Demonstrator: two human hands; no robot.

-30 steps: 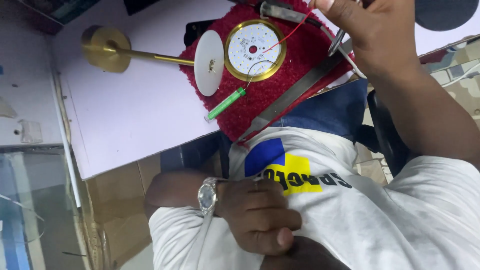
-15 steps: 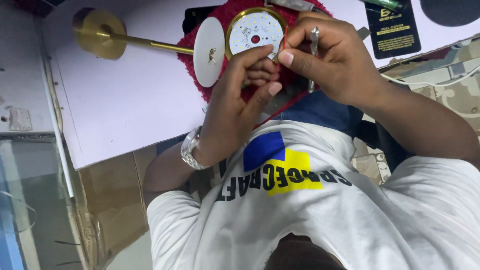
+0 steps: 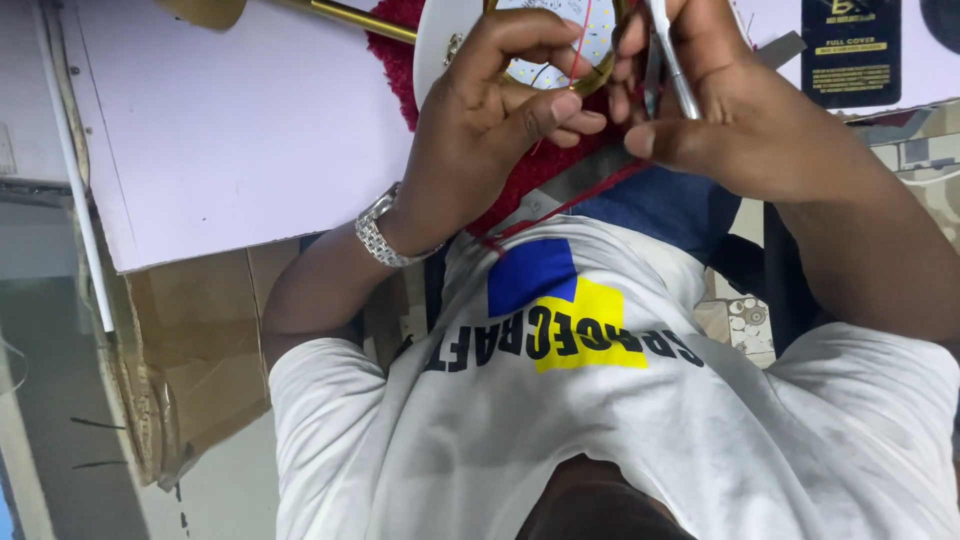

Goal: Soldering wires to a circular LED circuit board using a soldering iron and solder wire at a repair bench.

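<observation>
Under both hands lies a deep red fuzzy mat [image 3: 530, 165]. The round disc [image 3: 560, 45] at the fingertips is white, gold-rimmed; its wire [image 3: 578, 40] is red.

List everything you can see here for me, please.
lamp disc: one, white with a gold rim, top centre, gripped
round cover: one, white, left of the disc
fuzzy cloth: one, red, under the disc
rod: one, gold, top left
metal tool: one, silver, slim, top centre
flat packet: one, black, top right
tabletop: one, pale lilac, upper left
cardboard: brown, below the tabletop edge
T-shirt: one, white, blue and yellow print
wristwatch: one, silver, left wrist
left hand: grips the lamp disc
right hand: pinches the metal tool
</observation>
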